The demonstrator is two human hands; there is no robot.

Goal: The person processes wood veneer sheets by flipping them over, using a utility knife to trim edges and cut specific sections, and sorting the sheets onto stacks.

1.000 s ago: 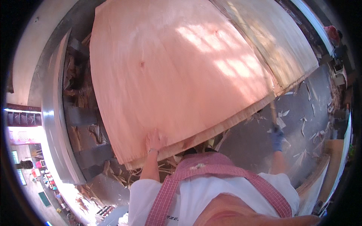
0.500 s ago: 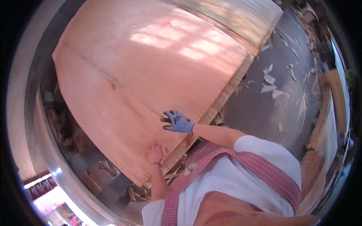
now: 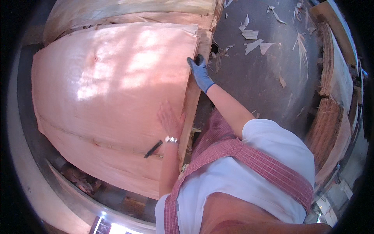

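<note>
A large pinkish sheet of wood veneer (image 3: 117, 113) lies on top of a stack, with a thin seam line across its near part. My left hand (image 3: 170, 119), bare and with a silver watch at the wrist, rests flat on the sheet near its right edge, fingers stretched out. My right hand (image 3: 200, 72), in a blue-grey glove with dark fingertips, is at the sheet's right edge toward the far corner. Its thumb lies over the edge and its fingers curl beside it, gripping the sheet's margin. A short black bar-like tool (image 3: 153, 149) lies on the seam left of my left wrist.
Beyond the sheet lies another, paler veneer stack (image 3: 128, 9). Veneer scraps (image 3: 253, 46) litter the dark floor (image 3: 249, 82) to the right. More veneer stacks (image 3: 329, 121) stand at the far right. Scraps (image 3: 80, 181) lie in the gap at the lower left.
My view has turned, so the stack sits differently. My right hand has left the black tool by the seam and reached the sheet's right edge. My left hand stays flat on the sheet.
</note>
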